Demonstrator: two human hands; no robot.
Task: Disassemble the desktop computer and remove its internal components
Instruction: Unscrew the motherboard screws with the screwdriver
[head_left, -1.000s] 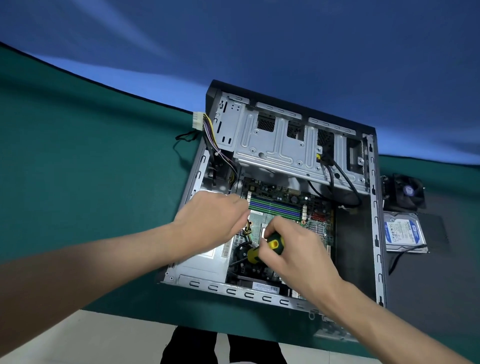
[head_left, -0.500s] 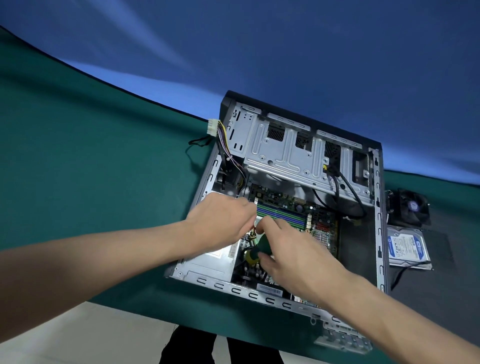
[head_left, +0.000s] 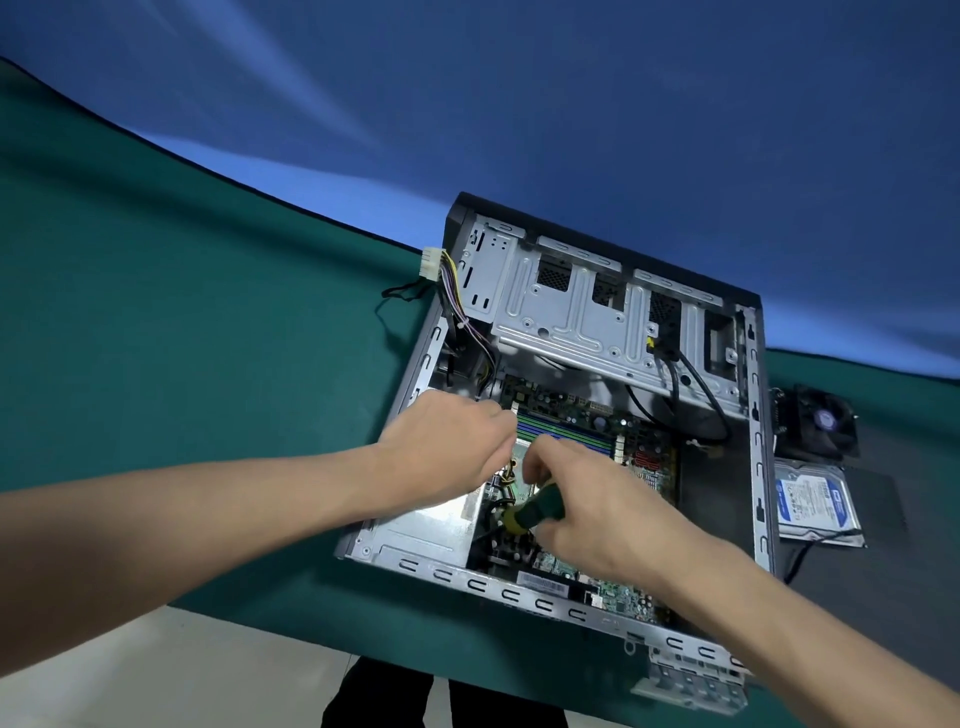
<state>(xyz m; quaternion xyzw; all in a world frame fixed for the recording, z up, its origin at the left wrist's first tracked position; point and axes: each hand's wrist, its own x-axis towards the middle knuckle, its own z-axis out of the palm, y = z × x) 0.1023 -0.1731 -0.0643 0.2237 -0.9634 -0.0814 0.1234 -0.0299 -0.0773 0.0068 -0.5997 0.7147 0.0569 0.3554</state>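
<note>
An open desktop case (head_left: 582, 608) lies on its side on the green table. Inside are a green motherboard (head_left: 613, 431) with memory slots and a metal drive cage (head_left: 566, 312). My right hand (head_left: 597, 499) holds a green-and-yellow screwdriver (head_left: 535, 512) over the middle of the board. My left hand (head_left: 441, 452) reaches in beside it, fingers curled down by the yellow-and-black wires; what it pinches is hidden. The silver power supply (head_left: 421, 530) sits under my left wrist.
A blue-labelled hard drive (head_left: 815, 501) and a black fan (head_left: 815, 421) lie on a dark mat right of the case. A white power connector (head_left: 432, 266) with coloured wires hangs over the case's left wall. The table's near edge runs just below the case.
My view has shifted, so the case sits lower and further right in frame. My right hand has rolled over the screwdriver handle, covering more of it. Both hands stay at the same spot.
</note>
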